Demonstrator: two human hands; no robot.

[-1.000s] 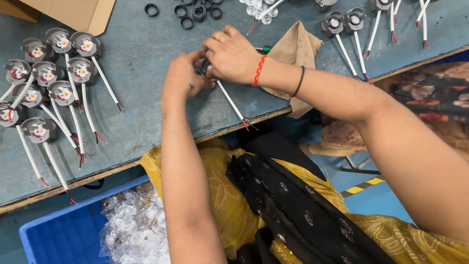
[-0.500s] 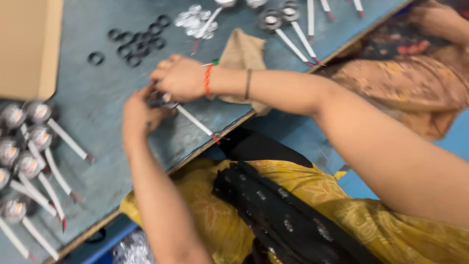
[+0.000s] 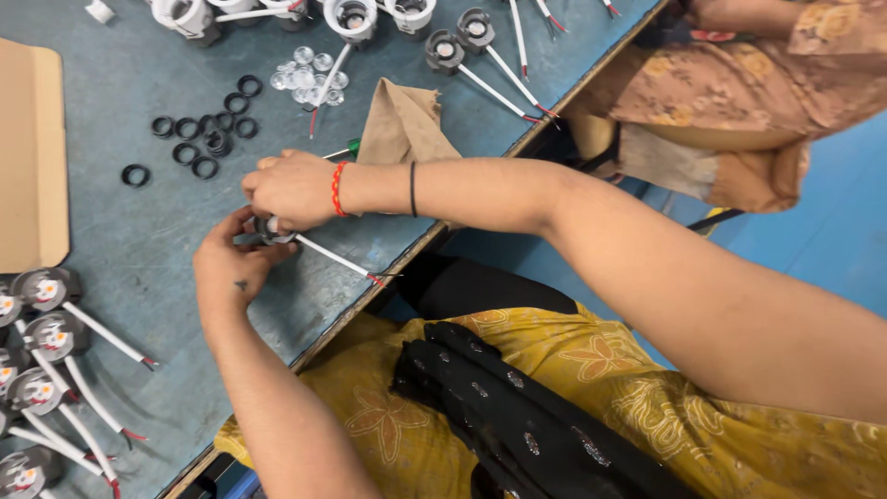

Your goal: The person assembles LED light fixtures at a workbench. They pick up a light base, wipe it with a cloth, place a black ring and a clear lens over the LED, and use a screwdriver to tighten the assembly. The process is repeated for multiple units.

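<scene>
Both hands met over one small lamp unit (image 3: 270, 228) near the front edge of the grey-blue table (image 3: 139, 231). The left hand (image 3: 229, 268) came up from below, thumb and fingers curled about the unit's round grey body, gripping it. The right hand (image 3: 291, 189) lay across from the right, knuckles up, fingers closed down on the top of the same unit; a red thread band and a thin black band sat on its wrist. The unit's white lead (image 3: 337, 259) ran out to the right along the table, ending in red tips close to the edge. Just behind the right hand, a tan cloth (image 3: 402, 125) stood crumpled, with a green handle (image 3: 351, 146) of a tool poking out beside it; the rest of the tool was hidden. Black rings (image 3: 208, 129) lay scattered farther back on the left, one ring (image 3: 136, 175) apart from the rest, and a cluster of clear lenses (image 3: 305, 76) lay behind them. Finished units (image 3: 46, 337) with white leads lay in rows at the left edge, and more units (image 3: 453, 46) lay along the far side. A piece of cardboard (image 3: 32, 157) rested flat at the left. Another person in a brown patterned garment (image 3: 730, 102) sat at the upper right, well apart from the hands.
</scene>
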